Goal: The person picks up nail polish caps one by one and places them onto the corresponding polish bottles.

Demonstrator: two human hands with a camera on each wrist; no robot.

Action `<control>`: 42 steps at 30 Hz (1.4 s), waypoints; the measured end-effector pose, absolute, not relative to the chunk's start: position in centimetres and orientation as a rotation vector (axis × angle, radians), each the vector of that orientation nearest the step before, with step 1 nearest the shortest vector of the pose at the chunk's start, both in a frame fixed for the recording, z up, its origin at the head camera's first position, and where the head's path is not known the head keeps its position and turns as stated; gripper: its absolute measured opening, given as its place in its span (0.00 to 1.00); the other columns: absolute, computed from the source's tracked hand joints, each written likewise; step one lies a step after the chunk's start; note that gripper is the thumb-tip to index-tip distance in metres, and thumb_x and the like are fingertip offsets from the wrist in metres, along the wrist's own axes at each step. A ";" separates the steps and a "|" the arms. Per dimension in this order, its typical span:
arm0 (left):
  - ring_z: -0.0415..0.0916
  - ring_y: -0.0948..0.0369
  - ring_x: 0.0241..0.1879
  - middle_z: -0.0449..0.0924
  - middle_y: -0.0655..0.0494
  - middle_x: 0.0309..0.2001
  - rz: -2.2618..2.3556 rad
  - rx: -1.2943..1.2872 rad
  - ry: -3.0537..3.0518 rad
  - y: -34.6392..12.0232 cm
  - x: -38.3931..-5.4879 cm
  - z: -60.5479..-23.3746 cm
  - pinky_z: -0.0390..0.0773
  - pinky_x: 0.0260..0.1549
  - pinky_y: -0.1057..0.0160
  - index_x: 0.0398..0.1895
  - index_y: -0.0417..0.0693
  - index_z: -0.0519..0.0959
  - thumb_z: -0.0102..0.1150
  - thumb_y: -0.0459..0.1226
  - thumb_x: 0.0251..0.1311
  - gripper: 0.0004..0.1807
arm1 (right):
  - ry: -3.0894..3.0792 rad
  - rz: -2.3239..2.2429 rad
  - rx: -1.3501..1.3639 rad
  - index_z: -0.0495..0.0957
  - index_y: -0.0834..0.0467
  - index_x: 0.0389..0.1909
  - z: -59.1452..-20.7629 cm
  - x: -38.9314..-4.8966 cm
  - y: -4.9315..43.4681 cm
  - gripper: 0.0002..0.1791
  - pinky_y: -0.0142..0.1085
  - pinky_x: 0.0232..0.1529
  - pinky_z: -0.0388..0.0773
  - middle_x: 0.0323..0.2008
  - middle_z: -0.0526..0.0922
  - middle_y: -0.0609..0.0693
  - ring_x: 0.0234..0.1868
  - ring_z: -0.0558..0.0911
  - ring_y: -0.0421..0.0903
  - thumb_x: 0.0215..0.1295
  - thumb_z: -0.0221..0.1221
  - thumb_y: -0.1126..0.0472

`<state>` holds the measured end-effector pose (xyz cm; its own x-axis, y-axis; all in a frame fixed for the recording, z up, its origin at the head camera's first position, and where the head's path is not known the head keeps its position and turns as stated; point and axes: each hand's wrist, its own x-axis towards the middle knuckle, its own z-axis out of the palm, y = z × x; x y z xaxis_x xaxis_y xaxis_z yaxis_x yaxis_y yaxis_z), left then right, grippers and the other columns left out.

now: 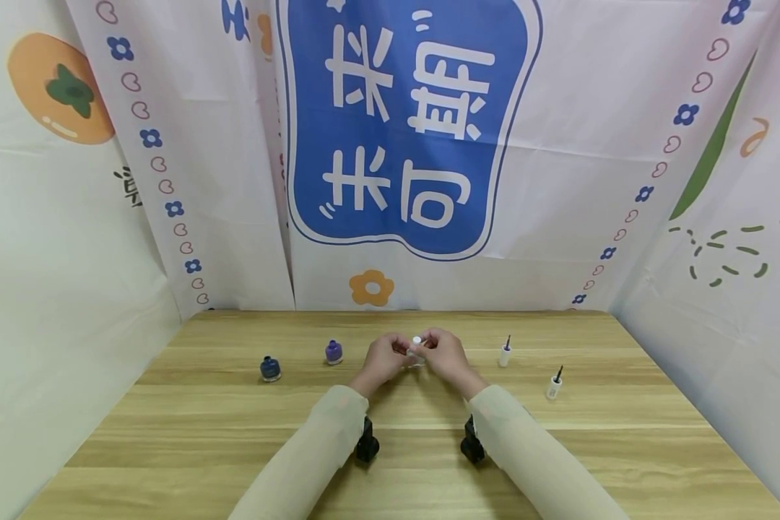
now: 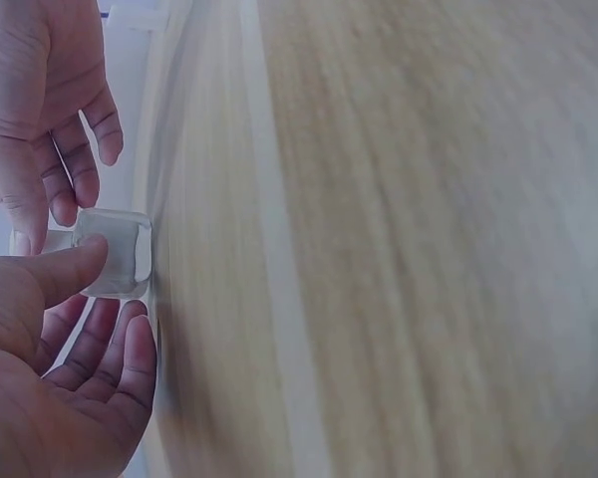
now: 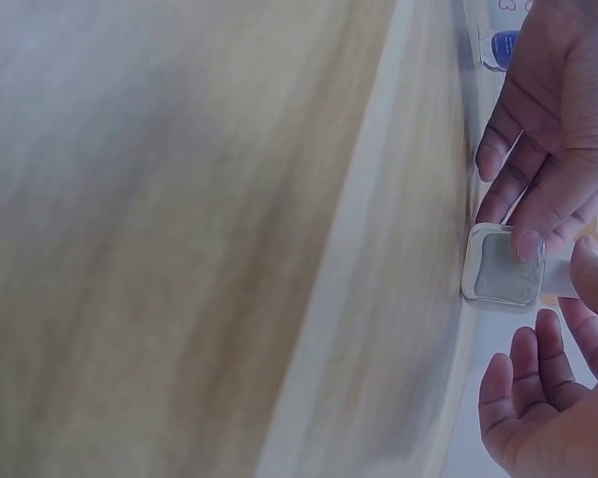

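Observation:
A small square bottle of pale, clear nail polish (image 2: 125, 261) stands upright on the table between the two hands. My left hand (image 1: 385, 355) pinches the glass body, its thumb flat against one face in the left wrist view. At the white cap (image 1: 417, 340), the thumb and fingers of my right hand (image 1: 447, 354) grip from the other side. In the right wrist view the cap (image 3: 558, 278) sits on the bottle's neck, partly covered by the right thumb. The other fingers of both hands hang loosely curved beside the glass.
Left of the hands stand two uncapped nail polish bottles, one dark blue (image 1: 270, 370) and one purple (image 1: 334, 353). To the right, two white caps (image 1: 505, 356) (image 1: 554, 388) stand with their brushes pointing up. A printed cloth (image 1: 559, 217) hangs behind the wooden table (image 1: 422, 477).

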<state>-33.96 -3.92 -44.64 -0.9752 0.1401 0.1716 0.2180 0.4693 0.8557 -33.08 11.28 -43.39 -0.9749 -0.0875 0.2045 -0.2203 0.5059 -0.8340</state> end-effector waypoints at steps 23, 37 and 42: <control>0.78 0.55 0.40 0.80 0.51 0.36 -1.535 -0.291 -2.653 -4.4 -33.8 -44.2 0.80 0.40 0.59 0.38 0.39 0.80 0.71 0.30 0.52 0.11 | -2.633 1.437 0.285 0.80 0.61 0.38 -43.1 -32.7 11.3 0.10 0.34 0.29 0.72 0.27 0.78 0.49 0.29 0.74 0.43 0.60 0.68 0.60; 0.78 0.52 0.44 0.79 0.42 0.46 -1.599 -0.316 -2.663 -5.8 -32.7 -42.4 0.81 0.37 0.60 0.46 0.37 0.78 0.70 0.31 0.54 0.16 | -2.679 1.412 0.284 0.78 0.62 0.47 -42.0 -31.3 13.1 0.17 0.41 0.44 0.78 0.37 0.79 0.50 0.40 0.78 0.47 0.62 0.67 0.58; 0.79 0.53 0.43 0.79 0.42 0.46 -1.633 -0.367 -2.635 -6.5 -31.9 -41.6 0.81 0.37 0.61 0.45 0.39 0.78 0.70 0.30 0.54 0.16 | -2.683 1.395 0.283 0.77 0.65 0.50 -41.3 -30.8 14.0 0.19 0.43 0.47 0.78 0.41 0.81 0.52 0.43 0.79 0.48 0.62 0.66 0.58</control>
